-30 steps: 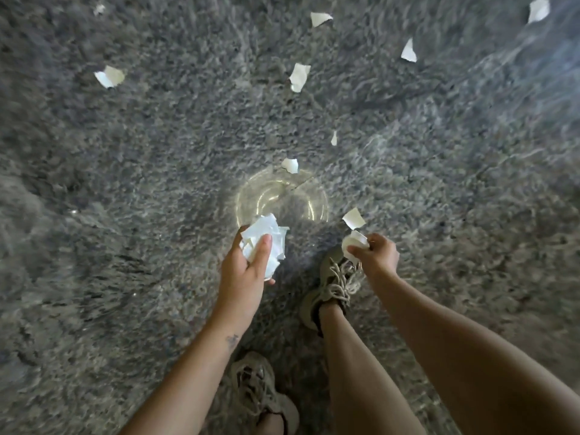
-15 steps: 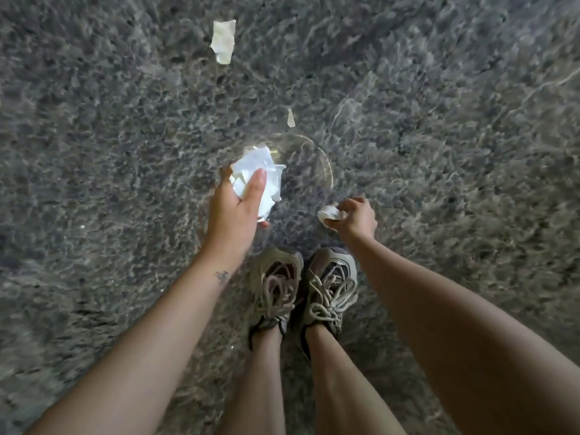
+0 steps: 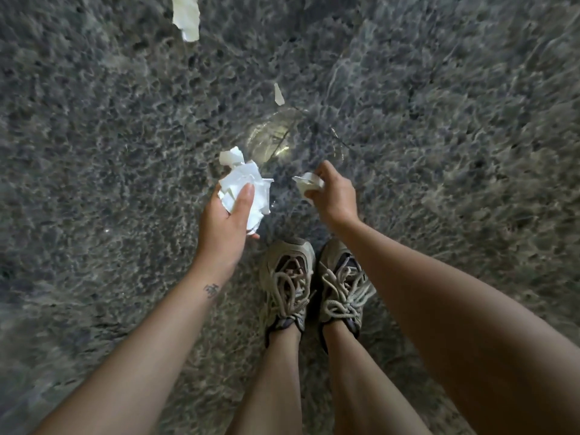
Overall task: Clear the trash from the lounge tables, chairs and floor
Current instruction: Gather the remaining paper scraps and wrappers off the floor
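Item under collection: torn white paper. A wad of scraps (image 3: 243, 172) sits in the left hand (image 3: 224, 227), fingers curled beneath it and the thumb pressed across its top. The right hand (image 3: 334, 196) pinches a single scrap (image 3: 309, 182) between thumb and fingertips and holds it just beside the wad, not touching it.

Remaining on the carpet (image 3: 94, 136), whose edges are out of view: a small sliver (image 3: 278, 94) a short way ahead of the hands, and a larger scrap (image 3: 185, 17) well beyond it, to the left. A clear round item (image 3: 276, 142) lies between the sliver and the hands; what it is cannot be told. Both shoes (image 3: 288, 277) stand together just behind the hands.

Assessment: floor clearing is in hand and only part done. The step appears to be the passing of the pinched scrap into the wad. The next move calls for freeing the right hand, then a forward reach for the sliver. The loose wad may shed pieces if the thumb lifts.
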The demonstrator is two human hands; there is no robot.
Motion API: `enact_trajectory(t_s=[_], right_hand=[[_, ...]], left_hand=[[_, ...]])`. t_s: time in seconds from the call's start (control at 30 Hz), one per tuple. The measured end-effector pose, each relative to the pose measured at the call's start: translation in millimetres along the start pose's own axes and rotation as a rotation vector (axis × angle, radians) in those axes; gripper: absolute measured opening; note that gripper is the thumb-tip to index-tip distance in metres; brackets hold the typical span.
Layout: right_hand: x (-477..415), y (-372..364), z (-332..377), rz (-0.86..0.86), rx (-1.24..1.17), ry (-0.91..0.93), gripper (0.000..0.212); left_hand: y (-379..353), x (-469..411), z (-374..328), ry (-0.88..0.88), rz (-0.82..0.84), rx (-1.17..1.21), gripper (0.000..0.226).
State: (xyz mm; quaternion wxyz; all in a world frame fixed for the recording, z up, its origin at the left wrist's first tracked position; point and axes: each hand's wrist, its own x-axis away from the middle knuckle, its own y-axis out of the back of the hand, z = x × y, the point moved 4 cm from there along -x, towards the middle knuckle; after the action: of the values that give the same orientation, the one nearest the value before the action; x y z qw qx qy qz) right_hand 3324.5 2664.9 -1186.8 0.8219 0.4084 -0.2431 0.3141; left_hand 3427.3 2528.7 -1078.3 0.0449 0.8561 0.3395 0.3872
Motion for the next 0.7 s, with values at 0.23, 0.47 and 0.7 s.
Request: enact_trajectory(t_s=[0.23, 0.47, 0.7], right_hand=[[-33, -53, 100, 0.254, 0.130, 0.437, 0.050], [-57, -94, 117, 0.343, 0.371, 0.525, 0.053], [-58, -97, 95, 0.243, 0.511, 0.542, 0.025]], left_hand=[[29, -16, 3, 0.010, -0.133, 0.108, 0.013], [51, -27, 10, 0.012, -0.237, 0.171, 0.014], [49, -29, 24, 0.033, -0.264, 0.188, 0.012]])
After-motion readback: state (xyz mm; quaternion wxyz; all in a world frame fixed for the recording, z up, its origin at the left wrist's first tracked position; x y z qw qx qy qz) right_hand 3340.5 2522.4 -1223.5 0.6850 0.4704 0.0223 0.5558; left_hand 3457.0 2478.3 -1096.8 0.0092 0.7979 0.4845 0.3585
